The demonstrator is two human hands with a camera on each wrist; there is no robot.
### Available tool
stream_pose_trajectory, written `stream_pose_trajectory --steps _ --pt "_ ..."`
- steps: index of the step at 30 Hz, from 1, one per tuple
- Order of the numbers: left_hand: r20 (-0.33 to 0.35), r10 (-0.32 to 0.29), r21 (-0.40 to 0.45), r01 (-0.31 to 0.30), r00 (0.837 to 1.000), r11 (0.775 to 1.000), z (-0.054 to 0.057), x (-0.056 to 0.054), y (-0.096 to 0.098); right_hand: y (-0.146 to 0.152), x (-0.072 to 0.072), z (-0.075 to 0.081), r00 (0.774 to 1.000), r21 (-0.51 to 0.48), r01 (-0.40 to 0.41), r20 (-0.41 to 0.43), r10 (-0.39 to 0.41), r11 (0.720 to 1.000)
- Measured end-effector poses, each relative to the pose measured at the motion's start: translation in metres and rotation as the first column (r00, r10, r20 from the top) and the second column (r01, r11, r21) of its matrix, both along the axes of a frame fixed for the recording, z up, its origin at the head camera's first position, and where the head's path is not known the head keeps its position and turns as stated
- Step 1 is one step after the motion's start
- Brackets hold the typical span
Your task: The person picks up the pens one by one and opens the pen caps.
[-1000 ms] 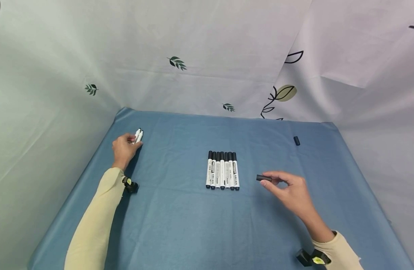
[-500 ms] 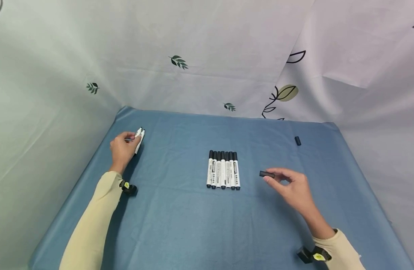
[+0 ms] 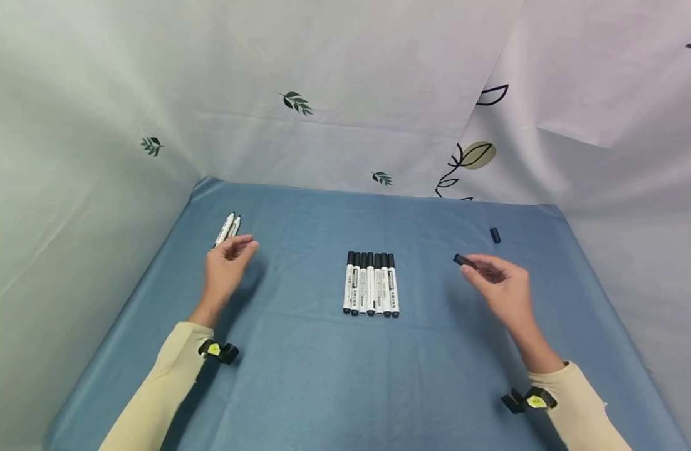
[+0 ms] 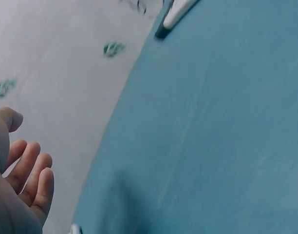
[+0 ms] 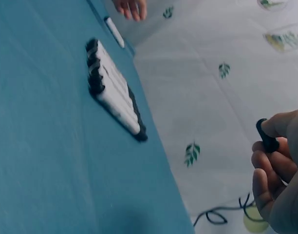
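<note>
My left hand (image 3: 223, 270) hangs over the cloth at the left with its fingers loosely bent and nothing between them. Just beyond it lie two uncapped white markers (image 3: 224, 229), side by side at a slant, their lower ends partly hidden by the hand. At the right, my right hand (image 3: 502, 289) pinches a black marker cap (image 3: 463, 260) between thumb and fingers, raised above the cloth. The right wrist view shows the same cap (image 5: 269, 138) at the thumb tip. Between the hands, several capped white markers (image 3: 371, 285) lie in a tight row, black caps pointing away from me.
A second black cap (image 3: 495, 235) lies alone toward the back right of the blue cloth (image 3: 322, 376). A pale fabric wall with leaf prints (image 3: 334, 144) rises behind the table and along both sides.
My left hand has let go of the two uncapped markers, leaving them on the cloth, and has drawn back toward me and right. My right hand has moved away and right with the cap.
</note>
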State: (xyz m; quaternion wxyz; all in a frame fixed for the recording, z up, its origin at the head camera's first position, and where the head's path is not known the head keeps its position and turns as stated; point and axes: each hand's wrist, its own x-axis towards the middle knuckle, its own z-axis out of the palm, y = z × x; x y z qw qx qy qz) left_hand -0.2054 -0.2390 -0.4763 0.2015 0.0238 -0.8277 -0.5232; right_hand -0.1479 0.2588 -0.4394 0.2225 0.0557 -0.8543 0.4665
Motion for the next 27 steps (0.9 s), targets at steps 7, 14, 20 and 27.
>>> stream_pose_trajectory --steps 7,14,20,27 --pt "-0.018 -0.084 0.022 0.084 0.996 0.996 0.004 0.031 0.021 0.026 -0.029 -0.006 0.984 -0.036 0.173 -0.041 -0.175 0.984" --pt "-0.005 -0.124 0.057 0.125 0.992 0.991 0.007 0.055 0.034 0.054 -0.059 -0.014 0.932 -0.114 0.36 0.077 -0.353 0.926" --pt "0.008 -0.154 0.076 0.153 0.988 0.985 0.007 0.066 0.042 0.075 -0.081 -0.023 0.872 -0.082 0.465 0.217 -0.44 0.882" --pt "-0.01 -0.175 0.05 0.175 0.985 0.983 0.0 0.069 0.046 0.092 -0.103 -0.036 0.804 -0.016 0.549 0.284 -0.523 0.836"
